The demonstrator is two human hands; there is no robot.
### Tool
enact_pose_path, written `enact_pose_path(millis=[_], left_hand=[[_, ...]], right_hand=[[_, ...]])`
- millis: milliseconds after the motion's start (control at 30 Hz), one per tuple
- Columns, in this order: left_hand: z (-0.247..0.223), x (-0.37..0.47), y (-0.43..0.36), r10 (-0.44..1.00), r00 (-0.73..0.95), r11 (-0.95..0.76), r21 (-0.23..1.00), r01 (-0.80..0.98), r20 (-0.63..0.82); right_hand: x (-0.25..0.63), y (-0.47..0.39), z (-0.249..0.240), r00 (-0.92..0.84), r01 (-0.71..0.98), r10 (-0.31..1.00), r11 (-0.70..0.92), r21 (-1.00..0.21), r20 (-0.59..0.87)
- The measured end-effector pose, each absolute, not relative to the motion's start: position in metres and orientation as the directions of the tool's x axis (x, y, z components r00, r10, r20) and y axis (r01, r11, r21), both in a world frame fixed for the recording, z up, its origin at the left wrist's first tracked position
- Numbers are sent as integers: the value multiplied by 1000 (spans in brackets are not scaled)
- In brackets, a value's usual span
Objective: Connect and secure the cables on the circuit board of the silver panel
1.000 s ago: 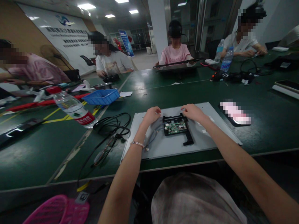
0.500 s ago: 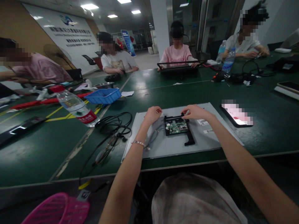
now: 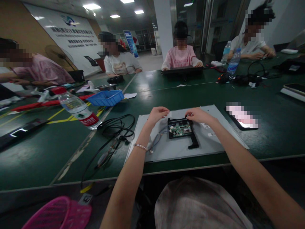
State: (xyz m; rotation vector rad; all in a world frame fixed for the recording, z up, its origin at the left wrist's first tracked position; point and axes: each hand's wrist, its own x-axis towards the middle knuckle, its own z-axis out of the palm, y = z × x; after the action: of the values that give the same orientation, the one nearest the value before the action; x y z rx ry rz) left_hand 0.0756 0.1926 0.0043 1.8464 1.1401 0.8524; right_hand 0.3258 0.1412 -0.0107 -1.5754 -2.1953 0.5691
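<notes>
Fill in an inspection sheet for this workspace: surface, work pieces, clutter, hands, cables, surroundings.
Surface: green table, shiny in places.
Work pieces: grey panel lying flat; on it, a black frame around a circuit board.
Clutter: red-capped water bottle, blue tray and phone on the table; pink basket below its near edge.
Left hand: fingertips near the frame's far left corner; grip unclear.
Right hand: fingertips at the frame's far right corner; grip unclear.
Cables: black cable loosely looped left of the panel; thin grey wires left of the frame.
Surroundings: other people at the table; lit ceiling lamps.
</notes>
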Motion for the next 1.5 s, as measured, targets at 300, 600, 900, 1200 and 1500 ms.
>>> enact_pose_path(millis=[300,600,900,1200,1500], left_hand=[[-19,107,187,898,367,-409,768,492,244],[-15,101,187,907,326,-418,668,615,268],[-21,101,187,905,338,-426,581,694,259],[-20,101,186,893,365,-451,528,719,265],[-17,98,187,889,339,-455,513,728,308]], right_hand=[[325,138,-11,-313,779,946,307,-547,86],[323,138,-9,-321,794,943,318,-518,87],[321,136,-8,-329,788,939,332,-518,102],[321,132,-2,-343,814,936,338,-472,78],[340,119,21,-219,867,976,204,-455,20]])
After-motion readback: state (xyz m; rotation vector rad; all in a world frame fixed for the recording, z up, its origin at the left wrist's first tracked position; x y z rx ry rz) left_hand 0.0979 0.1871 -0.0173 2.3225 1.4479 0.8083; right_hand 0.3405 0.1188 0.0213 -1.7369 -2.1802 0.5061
